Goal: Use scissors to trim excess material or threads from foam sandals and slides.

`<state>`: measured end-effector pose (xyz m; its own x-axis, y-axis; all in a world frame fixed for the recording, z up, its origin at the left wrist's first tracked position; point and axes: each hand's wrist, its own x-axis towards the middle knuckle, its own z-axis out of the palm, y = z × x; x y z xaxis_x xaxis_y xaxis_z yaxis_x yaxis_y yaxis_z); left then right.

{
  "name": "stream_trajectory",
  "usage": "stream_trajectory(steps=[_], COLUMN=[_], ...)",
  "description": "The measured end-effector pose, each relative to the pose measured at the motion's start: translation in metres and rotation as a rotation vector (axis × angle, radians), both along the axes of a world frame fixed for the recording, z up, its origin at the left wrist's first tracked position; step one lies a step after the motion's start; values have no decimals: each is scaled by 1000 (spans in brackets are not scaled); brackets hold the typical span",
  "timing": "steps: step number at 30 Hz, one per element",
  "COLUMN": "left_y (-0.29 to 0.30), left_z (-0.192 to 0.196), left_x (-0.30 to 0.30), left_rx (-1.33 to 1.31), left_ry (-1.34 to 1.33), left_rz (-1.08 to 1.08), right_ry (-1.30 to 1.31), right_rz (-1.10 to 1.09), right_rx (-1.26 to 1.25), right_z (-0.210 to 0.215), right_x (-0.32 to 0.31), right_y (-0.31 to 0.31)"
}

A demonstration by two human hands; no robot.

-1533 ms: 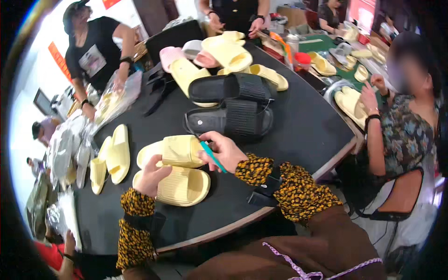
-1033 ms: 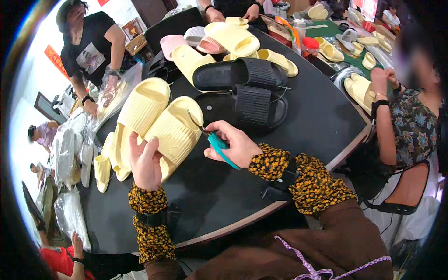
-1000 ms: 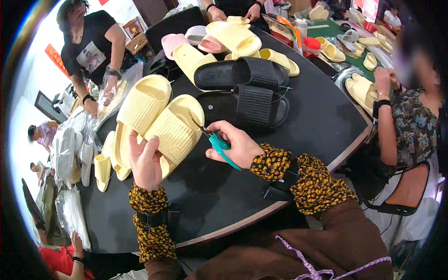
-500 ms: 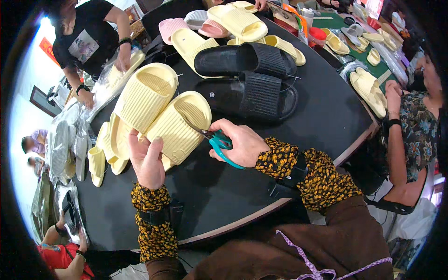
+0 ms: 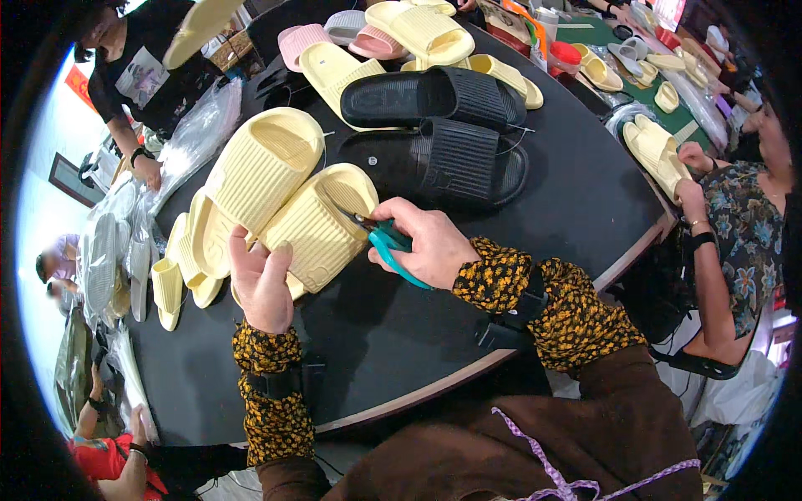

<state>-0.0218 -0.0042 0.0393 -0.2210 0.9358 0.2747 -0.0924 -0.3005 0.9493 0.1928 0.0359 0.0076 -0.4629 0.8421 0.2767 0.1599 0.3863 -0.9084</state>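
Observation:
A pale yellow ribbed slide slipper (image 5: 330,234) is tilted up in front of me. My left hand (image 5: 262,282) grips its lower left edge between thumb and fingers. Teal-handled scissors (image 5: 389,249) are in my right hand (image 5: 430,248). Their blades reach into the foot opening of that slipper; the tips are hard to make out. A second yellow slipper (image 5: 266,171) leans against the first, with a thin loop at its edge. Beyond my right hand lie two black slippers, one farther (image 5: 455,93) and one nearer (image 5: 461,163), with a thin loop between them.
More yellow slippers (image 5: 210,238) lie left of my left hand. Yellow and pink slippers (image 5: 302,46) are piled at the far side of the black table (image 5: 576,200). Plastic-bagged slippers (image 5: 104,250) line the left edge. Co-workers sit around, one handling a yellow slipper (image 5: 656,154) at right.
My hands keep nearly the same hold, with the scissors still at the slipper. The far-left co-worker has raised a yellow slipper off the plastic. The right co-worker's hands have moved onto a yellow slipper.

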Motion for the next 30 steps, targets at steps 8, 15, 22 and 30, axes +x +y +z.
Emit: stream_trajectory(steps=[8,15,22,30], left_y=[-3,-5,-6,-8], left_z=[1,1,-1,0], left_x=[5,1,6,5], left_rx=[2,-51,-60,-59], left_ry=[44,165,108,85], left_rz=[-72,-139,-166,-198], right_ry=[-95,-110,-63,15], right_rz=[-144,-152,-165,-139], right_rx=[-8,95,70,128], right_z=[14,14,17,14], right_x=[4,6,5,2], right_y=[-1,0,-2,-2])
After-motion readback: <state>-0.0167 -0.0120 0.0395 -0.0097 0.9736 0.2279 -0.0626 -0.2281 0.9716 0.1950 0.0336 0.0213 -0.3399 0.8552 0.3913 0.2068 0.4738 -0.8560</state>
